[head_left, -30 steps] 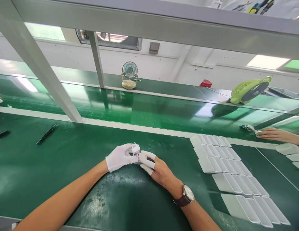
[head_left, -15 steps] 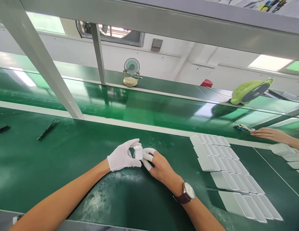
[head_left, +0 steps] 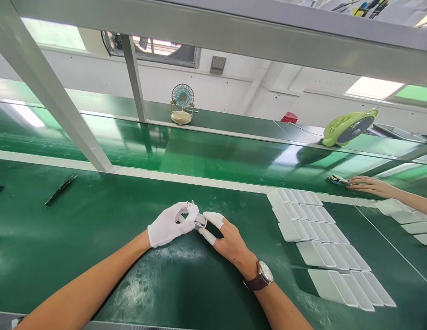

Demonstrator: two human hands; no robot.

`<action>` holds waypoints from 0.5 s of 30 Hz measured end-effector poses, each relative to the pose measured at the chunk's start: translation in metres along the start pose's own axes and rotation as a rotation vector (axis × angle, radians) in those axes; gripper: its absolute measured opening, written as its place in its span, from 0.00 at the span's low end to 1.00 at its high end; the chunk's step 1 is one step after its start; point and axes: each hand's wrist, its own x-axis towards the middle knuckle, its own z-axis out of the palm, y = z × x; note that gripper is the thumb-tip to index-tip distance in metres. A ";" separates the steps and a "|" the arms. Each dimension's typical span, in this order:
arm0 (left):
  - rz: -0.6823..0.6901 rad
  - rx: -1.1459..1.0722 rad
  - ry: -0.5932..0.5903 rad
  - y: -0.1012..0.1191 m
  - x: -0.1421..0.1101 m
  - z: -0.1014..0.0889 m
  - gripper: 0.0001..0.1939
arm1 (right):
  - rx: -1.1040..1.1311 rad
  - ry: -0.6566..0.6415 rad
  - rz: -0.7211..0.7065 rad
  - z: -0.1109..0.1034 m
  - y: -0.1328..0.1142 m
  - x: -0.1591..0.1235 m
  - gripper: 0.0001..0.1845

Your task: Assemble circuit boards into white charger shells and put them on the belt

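Observation:
A small white plug housing (head_left: 191,213) with two metal prongs at its top is between my hands, above the green worktop. My left hand (head_left: 168,225), in a white glove, is closed around its left side. White finger cots cover the fingertips of my right hand (head_left: 228,238). Its thumb and forefinger bracket the right end of the housing, where a grey, hollow-looking rectangular rim shows. What lies inside that rim is too small to make out. To the right of my hands, rows of white plastic casings (head_left: 304,229) stand side by side on the worktop.
Left on the worktop lies a thin black strip (head_left: 61,189). A metal post (head_left: 62,101) rises beyond it. A green fan (head_left: 349,128) and a small beige fan (head_left: 182,104) stand at the back. Another person's hand (head_left: 368,185) touches a small circuit board (head_left: 337,179) at far right.
The plug housing has been turned, so its prongs point up and its grey rim faces right. My right fingers have spread wider around it. The view has shifted slightly.

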 end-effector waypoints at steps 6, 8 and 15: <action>-0.006 -0.010 0.012 0.002 -0.001 0.001 0.23 | -0.082 0.023 -0.088 0.002 -0.003 0.000 0.24; -0.011 -0.017 0.015 0.003 -0.001 0.001 0.24 | -0.036 0.017 -0.049 0.002 -0.006 0.002 0.22; 0.036 -0.142 -0.029 -0.008 0.001 0.000 0.30 | 0.190 0.009 0.156 -0.004 -0.010 0.010 0.17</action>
